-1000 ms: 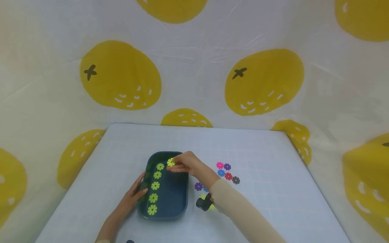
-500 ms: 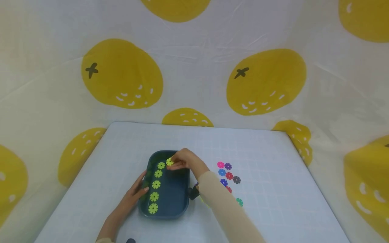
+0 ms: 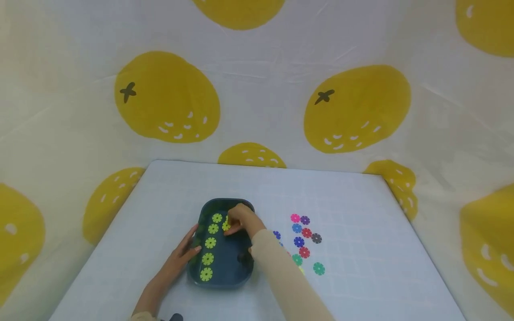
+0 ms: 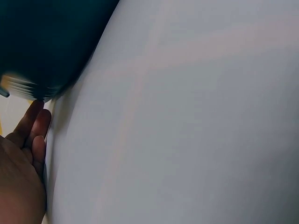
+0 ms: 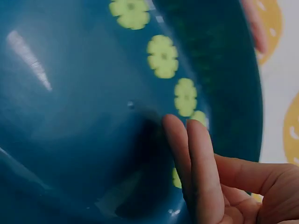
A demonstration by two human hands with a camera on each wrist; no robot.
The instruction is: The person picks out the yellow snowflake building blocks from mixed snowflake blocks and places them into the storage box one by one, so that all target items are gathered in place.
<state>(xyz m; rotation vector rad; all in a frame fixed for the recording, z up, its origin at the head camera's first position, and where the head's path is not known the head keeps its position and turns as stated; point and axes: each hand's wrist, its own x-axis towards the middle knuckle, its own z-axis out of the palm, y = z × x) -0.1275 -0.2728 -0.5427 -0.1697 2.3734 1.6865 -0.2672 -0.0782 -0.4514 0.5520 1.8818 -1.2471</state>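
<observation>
A dark blue-green tray (image 3: 237,276) stands on the table, with several yellow-green notched discs (image 3: 210,243) in a row along its left side. My left hand (image 3: 180,254) holds the tray's left side, the thumb over the rim and the fingers against the outer wall. In the left wrist view, fingertips (image 4: 39,109) touch the tray's outside. My right hand (image 3: 241,218) reaches down inside the far end and pinches another yellow-green disc (image 3: 226,226), right of the row. In the right wrist view, two extended fingers (image 5: 203,168) partly cover that disc.
Loose notched discs lie right of the tray, among them pink (image 3: 295,218), purple (image 3: 305,220), red (image 3: 304,252), grey (image 3: 316,238) and green (image 3: 319,268) ones. The right sleeve (image 3: 281,276) covers some of them. A patterned cloth (image 3: 261,111) hangs behind the white table (image 3: 361,249).
The right hand has lowered into the tray and come slightly nearer, bringing the yellow-green disc down beside the row. The left hand keeps its place on the tray. More loose discs show past the right sleeve.
</observation>
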